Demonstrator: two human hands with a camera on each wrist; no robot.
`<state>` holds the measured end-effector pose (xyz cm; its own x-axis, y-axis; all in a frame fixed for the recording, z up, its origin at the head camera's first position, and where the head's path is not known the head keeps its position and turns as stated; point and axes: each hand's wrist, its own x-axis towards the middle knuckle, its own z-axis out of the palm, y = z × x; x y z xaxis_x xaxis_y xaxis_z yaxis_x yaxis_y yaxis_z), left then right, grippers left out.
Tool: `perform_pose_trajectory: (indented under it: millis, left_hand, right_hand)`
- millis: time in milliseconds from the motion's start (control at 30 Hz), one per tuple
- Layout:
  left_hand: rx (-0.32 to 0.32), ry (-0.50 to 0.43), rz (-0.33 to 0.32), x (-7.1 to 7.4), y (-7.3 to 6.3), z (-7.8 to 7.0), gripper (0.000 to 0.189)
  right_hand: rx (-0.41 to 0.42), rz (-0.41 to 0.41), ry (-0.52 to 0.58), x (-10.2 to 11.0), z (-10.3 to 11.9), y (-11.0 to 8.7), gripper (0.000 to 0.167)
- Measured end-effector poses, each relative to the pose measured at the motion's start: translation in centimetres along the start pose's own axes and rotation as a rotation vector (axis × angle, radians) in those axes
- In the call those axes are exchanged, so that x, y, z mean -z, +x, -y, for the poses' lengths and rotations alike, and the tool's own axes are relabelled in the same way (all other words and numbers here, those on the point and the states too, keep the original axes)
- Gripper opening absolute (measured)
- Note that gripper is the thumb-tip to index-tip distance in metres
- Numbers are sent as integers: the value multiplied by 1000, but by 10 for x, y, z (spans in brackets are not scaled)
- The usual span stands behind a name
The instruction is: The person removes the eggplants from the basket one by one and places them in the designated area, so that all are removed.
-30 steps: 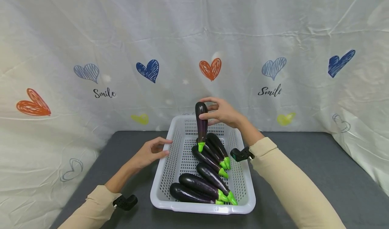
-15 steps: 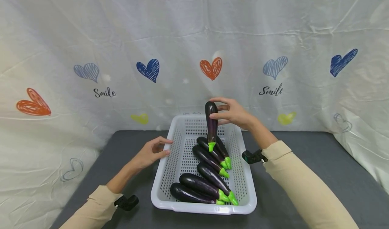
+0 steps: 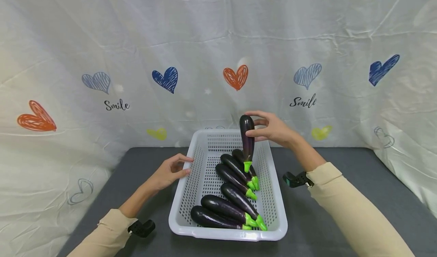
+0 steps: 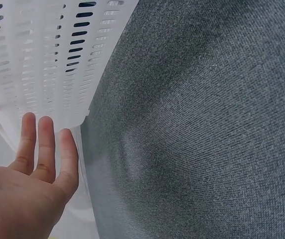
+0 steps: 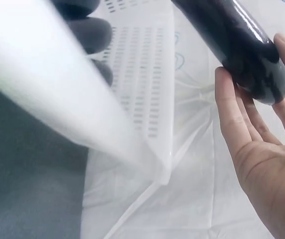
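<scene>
Over the far right part of a white perforated basket (image 3: pixel 180 196), my right hand (image 3: pixel 273 129) holds a dark purple eggplant (image 3: pixel 246 137) by its rounded end, green stem downward. In the right wrist view the fingers and thumb pinch the eggplant (image 5: pixel 242 45) near that end. Several more eggplants (image 3: pixel 235 196) lie in the basket, most with their green stems toward the right. My left hand (image 3: pixel 169 170) is at the basket's left rim, fingers extended loosely. The left wrist view shows those fingers (image 4: pixel 46 144) spread beside the outer wall of the basket (image 4: pixel 48 64), holding nothing.
The basket stands on a dark grey tabletop (image 3: pixel 324 196). Behind the table hangs a pale curtain (image 3: pixel 205 41) printed with hearts and the word Smile. Each sleeve end carries a small black device (image 3: pixel 141 228).
My right hand has carried the held eggplant to the right, from above the basket's middle to its far right side. The left hand has stayed at the rim.
</scene>
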<state>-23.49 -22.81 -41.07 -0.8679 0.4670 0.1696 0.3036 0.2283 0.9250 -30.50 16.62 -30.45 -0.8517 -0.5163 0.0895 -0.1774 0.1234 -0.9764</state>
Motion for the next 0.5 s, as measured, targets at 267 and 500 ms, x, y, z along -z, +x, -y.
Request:
perform_pose_trajectory:
  millis: [267,500]
  left_hand:
    - [33,10,-8,-1,0,-2,37]
    - [43,31,-11,-1,0,-3,37]
  right_hand:
    - [-12,-6,-22,13,-5,-14,76]
    - [1,-39,15,23,-12,-25,72]
